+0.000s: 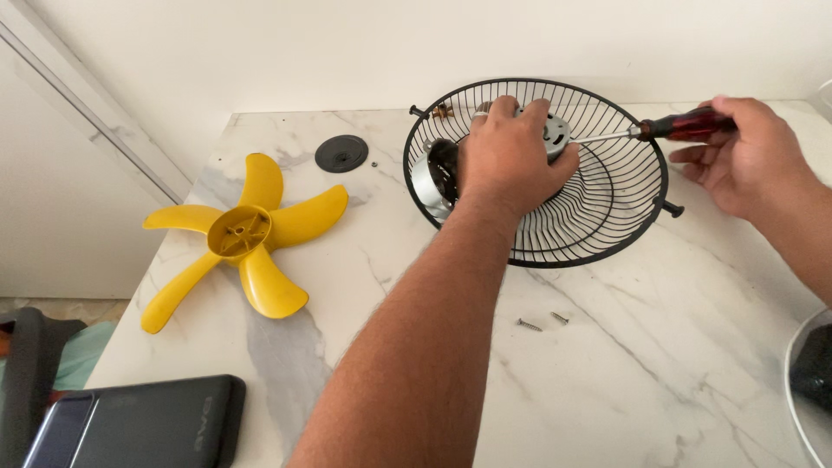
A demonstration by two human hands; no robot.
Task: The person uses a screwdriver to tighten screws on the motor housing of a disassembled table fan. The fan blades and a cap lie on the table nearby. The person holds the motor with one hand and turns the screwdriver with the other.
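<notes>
My left hand (510, 158) grips a silver fan motor (431, 176) that sits inside a black wire fan guard (607, 227) on the marble table. My right hand (747, 156) holds a screwdriver (685, 126) with a dark red handle. Its metal shaft points left, and the tip touches the motor near my left fingers. A yellow fan blade with several vanes (243, 236) lies on the table to the left, apart from both hands.
A round black cap (341, 153) lies near the back of the white marble table (624, 381). Two loose screws (542, 321) rest in front of the guard. A dark flat case (143, 425) sits at the front left corner. A white wall stands behind the table.
</notes>
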